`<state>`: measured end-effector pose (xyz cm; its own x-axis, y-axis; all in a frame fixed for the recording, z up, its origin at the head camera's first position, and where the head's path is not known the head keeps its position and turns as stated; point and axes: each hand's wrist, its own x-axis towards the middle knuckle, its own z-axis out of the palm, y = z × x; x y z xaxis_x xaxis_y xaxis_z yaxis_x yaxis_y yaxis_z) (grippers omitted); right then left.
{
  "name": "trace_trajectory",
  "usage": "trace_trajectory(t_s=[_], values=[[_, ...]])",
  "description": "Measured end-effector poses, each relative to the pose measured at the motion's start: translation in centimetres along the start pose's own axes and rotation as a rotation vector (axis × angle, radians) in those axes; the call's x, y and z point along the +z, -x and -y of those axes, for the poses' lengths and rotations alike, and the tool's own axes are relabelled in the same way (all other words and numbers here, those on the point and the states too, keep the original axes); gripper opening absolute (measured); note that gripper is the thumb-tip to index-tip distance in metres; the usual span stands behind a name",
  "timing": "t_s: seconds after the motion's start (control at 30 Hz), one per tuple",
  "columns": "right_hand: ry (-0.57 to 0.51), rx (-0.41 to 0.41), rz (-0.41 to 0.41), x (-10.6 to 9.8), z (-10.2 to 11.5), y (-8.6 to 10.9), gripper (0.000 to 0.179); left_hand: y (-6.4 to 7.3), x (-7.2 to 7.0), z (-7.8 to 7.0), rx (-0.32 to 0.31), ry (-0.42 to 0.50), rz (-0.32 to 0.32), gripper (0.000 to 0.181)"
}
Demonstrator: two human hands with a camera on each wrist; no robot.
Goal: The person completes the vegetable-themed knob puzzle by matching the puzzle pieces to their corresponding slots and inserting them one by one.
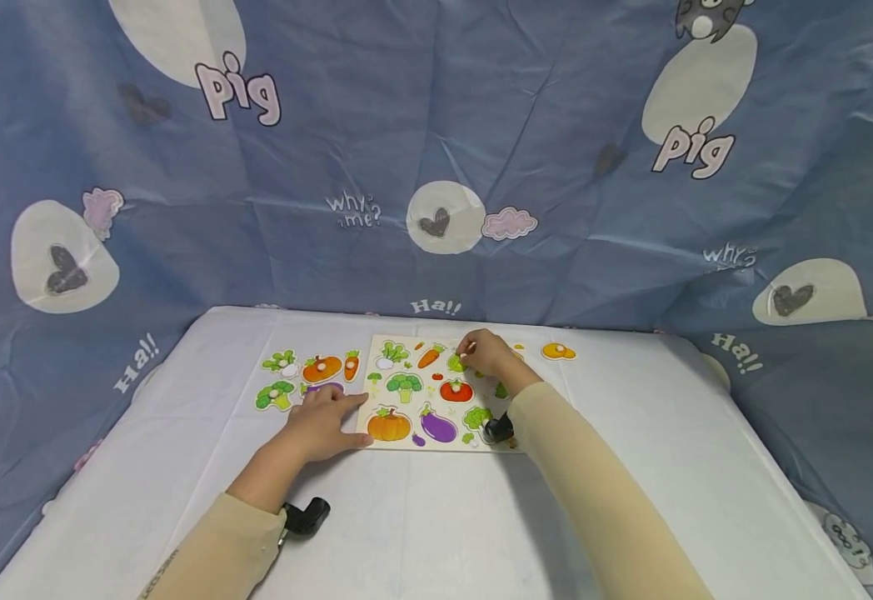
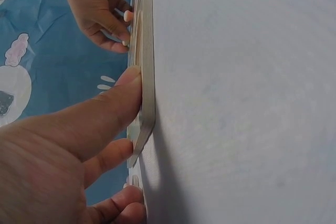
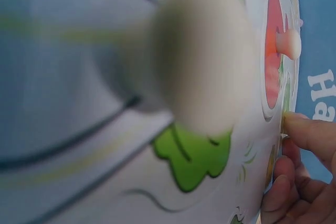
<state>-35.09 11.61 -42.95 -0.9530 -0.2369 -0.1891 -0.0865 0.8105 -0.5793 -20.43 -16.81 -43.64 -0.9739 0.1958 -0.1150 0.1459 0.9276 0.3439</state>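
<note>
A pale wooden knob puzzle board (image 1: 429, 396) with printed vegetables lies flat on the table. My left hand (image 1: 322, 425) is at its left edge, fingers spread; in the left wrist view the thumb (image 2: 128, 95) presses the board's edge (image 2: 149, 51). Behind that hand's fingers a loose purple eggplant piece (image 1: 324, 388) is partly hidden. My right hand (image 1: 491, 354) reaches over the board's far part and pinches a small green vegetable piece (image 1: 456, 363) by its knob. Close by, a red tomato piece (image 1: 456, 391) sits on the board, its knob (image 3: 291, 44) standing out in the right wrist view.
Left of the board lie loose pieces: broccoli (image 1: 275, 395), radish (image 1: 281, 362), pumpkin (image 1: 321, 368) and carrot (image 1: 351, 366). Beyond its right side lies an orange-yellow piece (image 1: 558, 351). White cloth covers the table (image 1: 421, 525); a blue printed curtain (image 1: 376, 275) hangs behind.
</note>
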Motion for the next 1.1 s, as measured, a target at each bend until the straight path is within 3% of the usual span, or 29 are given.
trace_trajectory(t_s=[0.33,0.67,1.1], values=[[0.012,-0.016,0.014,-0.4,0.0,0.1,0.009,0.0,0.0,0.1,-0.008,-0.006,0.006,0.076],[0.027,-0.079,-0.031,-1.5,-0.3,0.8,0.012,-0.2,0.1,0.1,-0.011,-0.016,0.013,0.075],[0.055,-0.153,-0.066,-3.4,-0.9,3.3,0.015,-0.1,0.1,0.1,-0.007,0.007,-0.003,0.075]])
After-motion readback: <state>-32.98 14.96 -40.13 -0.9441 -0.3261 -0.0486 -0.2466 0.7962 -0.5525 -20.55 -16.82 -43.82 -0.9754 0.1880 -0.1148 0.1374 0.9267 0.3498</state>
